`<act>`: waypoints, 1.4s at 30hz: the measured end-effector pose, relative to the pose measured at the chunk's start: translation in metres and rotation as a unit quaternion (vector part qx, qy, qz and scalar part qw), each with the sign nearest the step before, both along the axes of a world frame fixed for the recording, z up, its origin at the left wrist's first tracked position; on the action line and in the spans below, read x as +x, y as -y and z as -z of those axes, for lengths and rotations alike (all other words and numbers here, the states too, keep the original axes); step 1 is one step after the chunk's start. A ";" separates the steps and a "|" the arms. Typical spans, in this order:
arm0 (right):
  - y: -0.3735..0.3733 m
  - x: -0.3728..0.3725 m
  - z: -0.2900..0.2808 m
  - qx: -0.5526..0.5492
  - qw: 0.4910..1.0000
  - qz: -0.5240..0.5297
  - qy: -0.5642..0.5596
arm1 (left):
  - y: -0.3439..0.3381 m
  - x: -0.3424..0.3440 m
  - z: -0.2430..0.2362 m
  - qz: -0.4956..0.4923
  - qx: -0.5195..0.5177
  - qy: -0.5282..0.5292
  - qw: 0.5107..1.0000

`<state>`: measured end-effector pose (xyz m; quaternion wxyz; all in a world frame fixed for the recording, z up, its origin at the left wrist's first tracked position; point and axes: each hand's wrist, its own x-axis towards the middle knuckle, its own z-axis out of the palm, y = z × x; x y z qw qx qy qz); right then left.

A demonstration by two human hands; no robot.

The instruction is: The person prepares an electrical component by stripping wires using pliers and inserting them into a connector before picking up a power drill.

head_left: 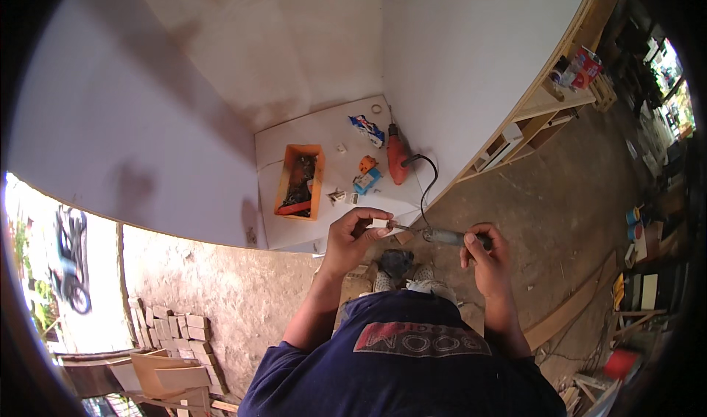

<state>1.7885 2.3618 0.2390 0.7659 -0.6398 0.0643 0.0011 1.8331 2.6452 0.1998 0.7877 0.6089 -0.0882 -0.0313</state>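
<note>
A: Biggest first. What is carried by what?

B: A white board (294,229) is laid flat on the dirt floor (221,284), butted into the corner of tall white panels (471,41). Small items are kept on it, probably so they are not lost in the dirt.

A: On the board?

B: An orange tray (300,181) of dark hardware is set near the left edge. A red power drill (398,159) is laid along the right edge, its black cord (427,188) trailed off toward the near corner. A blue-white packet (366,129) is seen near the far edge; small orange and blue bits (367,174) sit mid-board.

A: Hands?

B: Both are held up past the board's near right corner, over the knees. The right hand (486,258) is closed round the grey handle of a screwdriver (445,236), fingers fully wrapped, shaft pointed left. The left hand (352,233) is curled, with a small white piece (381,223) pinched between thumb and fingertips, held against the tip, likely to be steadied for driving.

A: Rest?

B: Wood blocks (173,328) are stacked lower left; a wooden shelf frame (545,115) is seen right.
</note>
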 end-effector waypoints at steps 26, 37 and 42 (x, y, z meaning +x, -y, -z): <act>0.016 0.009 -0.030 -0.083 0.991 -0.107 -0.022 | 0.002 -0.029 0.007 -0.043 0.069 0.022 0.996; 0.029 0.021 -0.011 -0.093 0.993 -0.077 0.011 | 0.014 -0.010 0.009 -0.006 0.039 0.009 0.999; 0.043 0.027 -0.002 -0.077 0.990 -0.111 -0.026 | 0.019 -0.005 0.007 -0.002 0.053 -0.021 0.998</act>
